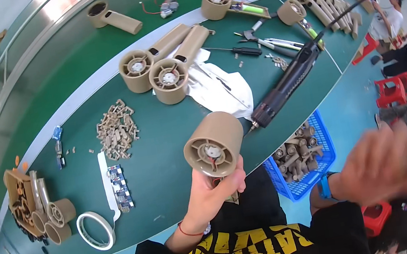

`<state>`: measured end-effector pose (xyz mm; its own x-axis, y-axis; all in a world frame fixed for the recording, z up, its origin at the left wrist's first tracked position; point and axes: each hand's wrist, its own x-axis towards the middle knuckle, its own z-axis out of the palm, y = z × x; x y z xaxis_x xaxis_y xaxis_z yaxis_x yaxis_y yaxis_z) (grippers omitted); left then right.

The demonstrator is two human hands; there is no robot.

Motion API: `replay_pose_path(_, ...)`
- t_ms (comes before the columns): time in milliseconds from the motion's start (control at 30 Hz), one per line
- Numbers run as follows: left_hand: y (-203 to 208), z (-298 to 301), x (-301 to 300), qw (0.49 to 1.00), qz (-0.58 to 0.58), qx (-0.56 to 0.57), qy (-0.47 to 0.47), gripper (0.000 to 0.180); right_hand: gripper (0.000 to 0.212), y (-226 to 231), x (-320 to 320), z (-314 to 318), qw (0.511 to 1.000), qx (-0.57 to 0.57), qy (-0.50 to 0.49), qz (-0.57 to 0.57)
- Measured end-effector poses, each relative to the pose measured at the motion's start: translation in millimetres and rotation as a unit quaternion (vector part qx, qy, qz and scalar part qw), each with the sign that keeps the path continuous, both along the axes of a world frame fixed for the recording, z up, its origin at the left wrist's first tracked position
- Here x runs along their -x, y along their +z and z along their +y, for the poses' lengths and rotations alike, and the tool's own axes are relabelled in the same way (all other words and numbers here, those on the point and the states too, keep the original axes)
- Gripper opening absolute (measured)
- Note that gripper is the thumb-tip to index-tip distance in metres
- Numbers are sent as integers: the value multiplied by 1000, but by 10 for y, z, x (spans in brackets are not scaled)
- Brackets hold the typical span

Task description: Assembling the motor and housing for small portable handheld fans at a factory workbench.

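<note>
My left hand is closed around the handle end of a beige handheld fan. Its round head is upright, showing a spoked grille with a pale hub and a red wire in the middle. Off to the right, away from the table, my right hand is raised and smeared by motion, so its fingers cannot be made out. A black electric screwdriver with a cable lies just beyond the held fan. Two more beige fans rest on a white cloth.
Small beige parts are heaped at the left, near blue circuit boards and a tape roll. Pliers and a black-handled screwdriver lie farther back. A blue basket of beige parts stands below the table edge. People are at the far right.
</note>
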<state>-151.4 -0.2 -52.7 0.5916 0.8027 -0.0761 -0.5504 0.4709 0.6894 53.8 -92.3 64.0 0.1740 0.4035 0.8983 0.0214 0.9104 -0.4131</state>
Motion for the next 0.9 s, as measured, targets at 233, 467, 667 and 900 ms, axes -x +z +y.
replay_pose_path(233, -40, -31, -53, 999, 6, 27, 16, 39, 24, -15, 112, 167, 993, -71, -75, -65)
replay_pose_path(467, 115, -22, 44, 998, -53, -3, 45, 34, 53, -966, 321, 660, 881, 409, 96, 217)
replay_pose_path(667, 906, -203, 622, 982, -186, -31, 19, 15, 51, -1170, 566, 737, 847, 494, 129, 148)
replay_pose_path(900, 826, 23, 222, 980, 25, -45, 192, 24, 49, -1140, 525, 814, 827, 530, 145, 119)
